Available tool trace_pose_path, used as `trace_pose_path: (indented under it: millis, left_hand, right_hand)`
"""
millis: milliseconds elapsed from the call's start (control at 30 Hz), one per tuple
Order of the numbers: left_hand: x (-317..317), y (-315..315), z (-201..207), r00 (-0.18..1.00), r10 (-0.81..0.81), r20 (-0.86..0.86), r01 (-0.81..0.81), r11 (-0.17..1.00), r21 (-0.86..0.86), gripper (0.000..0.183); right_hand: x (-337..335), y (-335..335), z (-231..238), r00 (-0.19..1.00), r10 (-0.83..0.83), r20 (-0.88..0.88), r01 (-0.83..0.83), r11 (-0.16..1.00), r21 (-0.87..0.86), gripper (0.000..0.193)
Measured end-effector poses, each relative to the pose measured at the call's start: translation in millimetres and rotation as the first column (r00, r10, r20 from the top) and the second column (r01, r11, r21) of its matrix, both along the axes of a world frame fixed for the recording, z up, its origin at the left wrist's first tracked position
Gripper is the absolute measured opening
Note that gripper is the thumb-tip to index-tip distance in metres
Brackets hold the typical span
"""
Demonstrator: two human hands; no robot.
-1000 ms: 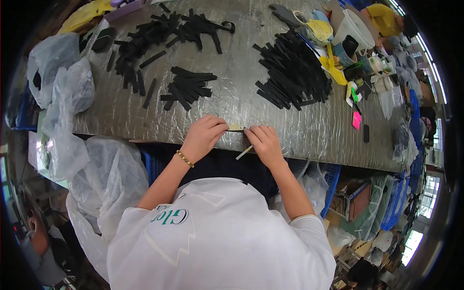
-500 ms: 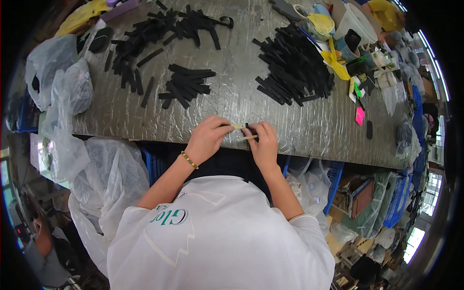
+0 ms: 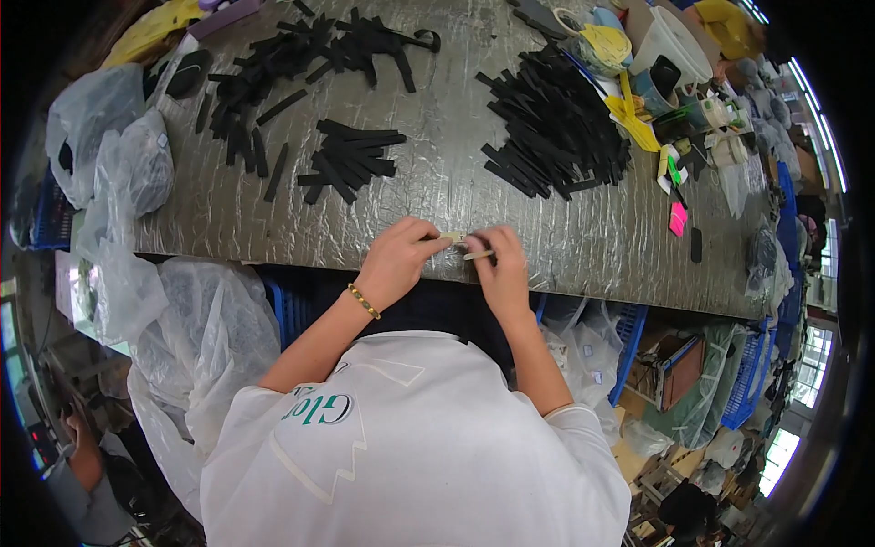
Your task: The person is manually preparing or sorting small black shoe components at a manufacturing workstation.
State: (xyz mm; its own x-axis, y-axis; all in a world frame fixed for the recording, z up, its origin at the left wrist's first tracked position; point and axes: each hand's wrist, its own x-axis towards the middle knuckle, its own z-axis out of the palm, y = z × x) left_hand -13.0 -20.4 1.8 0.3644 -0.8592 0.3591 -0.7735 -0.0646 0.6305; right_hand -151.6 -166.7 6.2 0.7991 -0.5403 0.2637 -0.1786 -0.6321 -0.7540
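Clock centre: the two hands, held close together over the near edge of one table [image 3: 437, 173].
Left hand [image 3: 396, 260]: one small pale strip [image 3: 453, 237] is pinched narrowly at the fingertips; one beaded bracelet [image 3: 363, 302] is worn.
Right hand [image 3: 504, 273]: one slim pale stick [image 3: 478, 255] is held among the fingers; the fingertips are blurred, so whether the strip is gripped too cannot be told.
Pale strip: placed between both hands.
Black strips: three groups are seen, one small pile [image 3: 351, 164] at 10 o'clock, one scattered heap [image 3: 273, 68] toward 11, one dense pile [image 3: 556, 128] toward 1; overlapped pieces cannot be counted.
Pink piece [image 3: 678, 219]: one, at 3 o'clock.
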Motion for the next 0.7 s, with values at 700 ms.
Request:
trace_pose_path:
  millis: [700]
  left_hand:
    - [-1.6, -4.5, -1.4, 0.986, -0.023, 0.168, 0.013, 0.998, 0.056, 0.033]
  right_hand:
    - [6.0, -8.7, 4.8, 0.998, -0.019, -0.055, 0.036, 0.951, 0.308, 0.015]
